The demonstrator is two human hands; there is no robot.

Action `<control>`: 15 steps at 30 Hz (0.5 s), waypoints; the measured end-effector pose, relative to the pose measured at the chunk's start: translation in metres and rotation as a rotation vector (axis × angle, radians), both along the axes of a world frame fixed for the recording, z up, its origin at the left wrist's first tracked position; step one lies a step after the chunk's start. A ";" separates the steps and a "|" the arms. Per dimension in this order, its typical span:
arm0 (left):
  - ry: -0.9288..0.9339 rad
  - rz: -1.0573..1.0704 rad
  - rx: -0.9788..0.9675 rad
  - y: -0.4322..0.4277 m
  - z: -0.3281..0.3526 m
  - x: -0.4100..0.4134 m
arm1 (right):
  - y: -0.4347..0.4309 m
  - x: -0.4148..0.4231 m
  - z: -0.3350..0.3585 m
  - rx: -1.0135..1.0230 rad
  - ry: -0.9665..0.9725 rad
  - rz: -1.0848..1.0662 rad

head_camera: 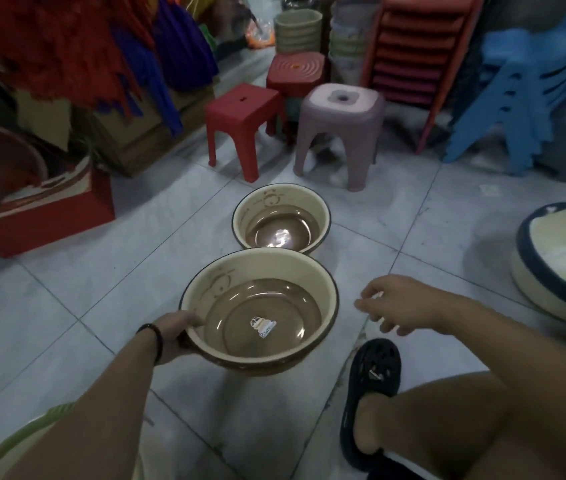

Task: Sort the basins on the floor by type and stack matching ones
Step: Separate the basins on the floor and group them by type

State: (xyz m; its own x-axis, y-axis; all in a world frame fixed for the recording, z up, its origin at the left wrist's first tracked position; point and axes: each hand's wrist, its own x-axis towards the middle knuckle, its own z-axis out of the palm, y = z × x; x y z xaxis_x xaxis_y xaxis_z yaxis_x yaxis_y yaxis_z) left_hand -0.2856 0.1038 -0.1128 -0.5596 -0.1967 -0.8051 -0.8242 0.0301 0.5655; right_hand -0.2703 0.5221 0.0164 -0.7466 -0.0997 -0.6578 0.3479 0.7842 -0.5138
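Note:
A beige basin with a brown bottom, dark rim and a small sticker (323, 296) is lifted off the tiled floor; my left hand (174, 336) grips its near-left rim. A matching basin (319, 209) stands on the floor just beyond it. My right hand (399, 303) hovers to the right of the held basin with fingers loosely spread, holding nothing. At the right edge a cream basin with a dark blue rim (531, 271) lies tilted. A light green rim (21, 441) shows at the bottom left, mostly hidden by my arm.
A red stool (240, 109), a mauve stool (340, 116) and another red stool (295, 71) stand behind the basins. Stacked red (416, 46) and blue chairs (517, 91) fill the back right. A red box (49, 216) sits at left. My foot in a black sandal (371, 393) is near.

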 end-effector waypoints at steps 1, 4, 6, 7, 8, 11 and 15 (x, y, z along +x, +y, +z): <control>0.027 -0.068 0.003 0.014 0.014 -0.006 | 0.015 0.002 0.008 -0.025 -0.021 -0.088; 0.147 -0.224 0.022 0.078 0.061 -0.032 | 0.066 0.013 0.032 -0.091 -0.025 -0.353; 0.244 -0.293 0.078 0.134 0.093 -0.051 | 0.103 0.025 0.046 -0.163 0.013 -0.544; 0.287 -0.308 0.096 0.166 0.108 -0.059 | 0.123 0.034 0.053 -0.214 0.042 -0.650; 0.321 -0.319 0.130 0.198 0.121 -0.065 | 0.143 0.043 0.059 -0.287 0.078 -0.755; 0.383 -0.365 0.223 0.303 0.159 -0.070 | 0.200 0.081 0.078 -0.449 0.223 -1.002; 0.486 -0.575 0.235 0.440 0.199 -0.043 | 0.277 0.145 0.082 -0.364 0.566 -1.336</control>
State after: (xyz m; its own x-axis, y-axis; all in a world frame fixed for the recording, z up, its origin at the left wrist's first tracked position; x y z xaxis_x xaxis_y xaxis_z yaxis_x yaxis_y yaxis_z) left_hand -0.3290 0.5440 0.0866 -0.8217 0.3750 -0.4292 -0.3748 0.2118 0.9026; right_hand -0.1256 0.7990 0.0985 -0.5577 0.7539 -0.3472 0.3793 -0.1405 -0.9145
